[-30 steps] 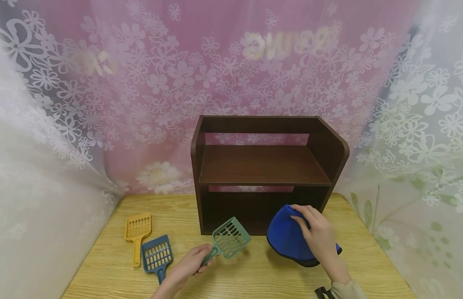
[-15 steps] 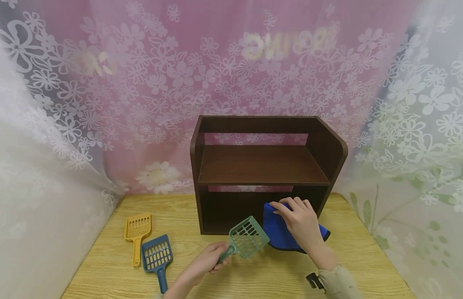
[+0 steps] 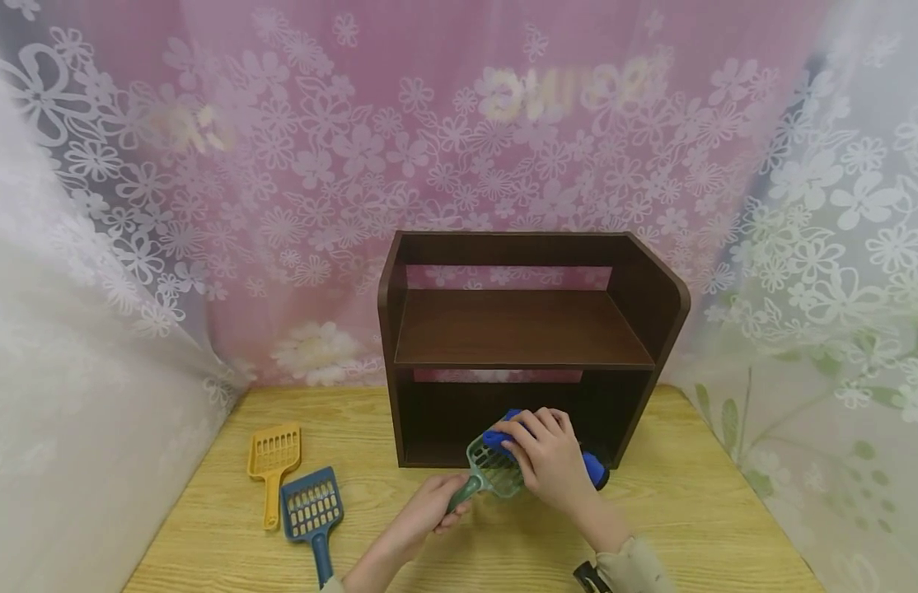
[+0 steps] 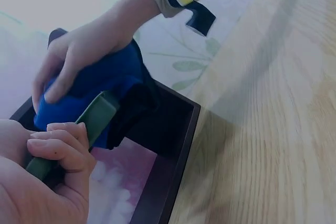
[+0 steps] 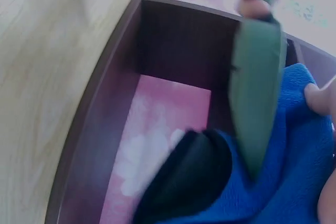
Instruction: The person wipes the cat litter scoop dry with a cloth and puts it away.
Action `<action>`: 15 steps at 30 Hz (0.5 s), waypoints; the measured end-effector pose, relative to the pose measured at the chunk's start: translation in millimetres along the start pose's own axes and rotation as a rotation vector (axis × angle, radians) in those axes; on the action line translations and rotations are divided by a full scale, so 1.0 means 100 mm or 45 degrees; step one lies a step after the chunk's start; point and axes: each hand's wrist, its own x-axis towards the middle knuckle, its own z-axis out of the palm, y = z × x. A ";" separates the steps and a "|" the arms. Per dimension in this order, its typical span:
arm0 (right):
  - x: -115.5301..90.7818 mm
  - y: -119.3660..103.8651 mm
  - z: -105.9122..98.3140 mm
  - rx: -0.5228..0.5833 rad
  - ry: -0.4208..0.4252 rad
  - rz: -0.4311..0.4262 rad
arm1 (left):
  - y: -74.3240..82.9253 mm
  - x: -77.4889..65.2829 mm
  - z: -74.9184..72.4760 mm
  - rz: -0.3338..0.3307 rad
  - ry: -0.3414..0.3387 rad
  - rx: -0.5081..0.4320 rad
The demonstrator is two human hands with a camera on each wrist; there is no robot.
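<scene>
My left hand (image 3: pixel 429 506) grips a green slotted litter scoop (image 3: pixel 494 479) by its handle, its head raised in front of the shelf's lower opening. Over the far part of that head, my right hand (image 3: pixel 551 457) holds a blue cloth (image 3: pixel 498 440) with bent fingers. The left wrist view shows left fingers curled round the green handle and the right hand beyond on the cloth. From the right wrist, the scoop (image 5: pixel 256 82) appears edge-on with the cloth (image 5: pixel 299 135) bunched against its lower end. Dark edging (image 5: pixel 189 182) runs along the cloth.
A dark brown two-tier shelf (image 3: pixel 526 325) stands at the back, close beyond both hands. On the wooden table (image 3: pixel 355 412) to the left lie a yellow slotted scoop (image 3: pixel 271 498) and a blue one (image 3: pixel 320 552). Flowered curtains (image 3: pixel 318 206) surround the table.
The green scoop has moved right in my left hand. My right hand has brought the cloth left, from beside the scoop onto its head. The yellow and blue scoops stay put.
</scene>
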 end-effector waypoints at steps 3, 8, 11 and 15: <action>-0.02 -0.04 0.06 -0.013 -0.007 -0.019 | 0.03 0.01 0.03 0.014 -0.004 -0.023; -0.03 -0.10 0.13 -0.027 0.012 -0.069 | 0.10 0.05 0.07 0.022 -0.020 -0.045; -0.01 -0.12 0.16 -0.039 0.022 -0.102 | 0.15 0.07 0.06 0.021 -0.043 -0.070; -0.01 -0.14 0.18 -0.064 -0.007 -0.120 | 0.18 0.08 0.03 0.007 -0.076 -0.053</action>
